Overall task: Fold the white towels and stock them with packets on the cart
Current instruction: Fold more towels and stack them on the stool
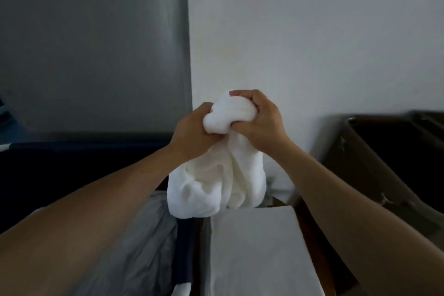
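A bunched white towel (216, 175) hangs in the air at the middle of the view. My left hand (192, 132) grips its upper part from the left. My right hand (259, 120) grips the top of the bunch from the right, fingers curled over the cloth. The towel's lower part droops in loose folds just above a flat white surface (259, 247) below. No packets are in view.
A grey plastic bag (144, 235) lies in a dark blue bin (48, 170) at the lower left. A dark brown tray-like bin (396, 151) stands at the right. A grey panel and a white wall rise behind.
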Demonstrator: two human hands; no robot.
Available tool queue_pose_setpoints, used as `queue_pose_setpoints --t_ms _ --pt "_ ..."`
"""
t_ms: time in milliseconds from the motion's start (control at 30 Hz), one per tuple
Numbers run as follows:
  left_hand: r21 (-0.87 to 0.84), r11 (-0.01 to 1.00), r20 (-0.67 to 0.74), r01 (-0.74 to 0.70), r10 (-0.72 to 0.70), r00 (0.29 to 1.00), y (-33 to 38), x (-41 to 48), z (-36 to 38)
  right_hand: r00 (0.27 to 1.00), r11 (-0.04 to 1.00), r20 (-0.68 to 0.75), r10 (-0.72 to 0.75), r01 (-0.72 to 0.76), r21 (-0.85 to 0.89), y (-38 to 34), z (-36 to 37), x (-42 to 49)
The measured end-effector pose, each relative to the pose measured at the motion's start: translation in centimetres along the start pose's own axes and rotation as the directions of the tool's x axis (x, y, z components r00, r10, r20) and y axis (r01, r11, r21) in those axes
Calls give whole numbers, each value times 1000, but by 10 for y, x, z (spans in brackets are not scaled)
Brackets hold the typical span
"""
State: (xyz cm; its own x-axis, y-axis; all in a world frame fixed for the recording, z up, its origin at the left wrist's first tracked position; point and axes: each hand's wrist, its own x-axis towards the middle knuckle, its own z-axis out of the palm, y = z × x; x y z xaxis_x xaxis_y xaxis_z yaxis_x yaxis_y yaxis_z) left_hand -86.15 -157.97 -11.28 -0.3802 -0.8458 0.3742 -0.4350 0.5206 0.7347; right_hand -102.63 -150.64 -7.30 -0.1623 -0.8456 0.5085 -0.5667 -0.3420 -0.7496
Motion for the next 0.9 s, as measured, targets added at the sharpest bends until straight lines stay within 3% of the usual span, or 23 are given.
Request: queue_pose_setpoints --t_ms 200,300,467,567,700,800,900 --pt "-71 991 131 -110 119 984 18 -4 58 994 983 -87 73 -86 -162 25 -54 -34" --pt "-3 1000 291 6 -5 957 7 -19 87 978 963 -134 159 -184 -195 59 -60 -64" --pt "225 952 524 205 -296 799 -40 -42 135 938 884 -116 327 -347 -313 138 -63 -126" --pt "499 832 515 244 -511 688 -70 -61 160 843 769 9 537 -486 -415 185 -59 -173" --pt "605 754 583 254 -638 503 -104 -99 189 618 660 273 737 -573 -485 231 -54 -231" --pt "619 707 549 341 -700 456 -112 -118 204 489 636 408 771 -570 -520 249 -60 -251" --pt "632 671 501 388 -736 456 -112 -129 209 443 646 472 762 -565 -514 263 -69 -256"
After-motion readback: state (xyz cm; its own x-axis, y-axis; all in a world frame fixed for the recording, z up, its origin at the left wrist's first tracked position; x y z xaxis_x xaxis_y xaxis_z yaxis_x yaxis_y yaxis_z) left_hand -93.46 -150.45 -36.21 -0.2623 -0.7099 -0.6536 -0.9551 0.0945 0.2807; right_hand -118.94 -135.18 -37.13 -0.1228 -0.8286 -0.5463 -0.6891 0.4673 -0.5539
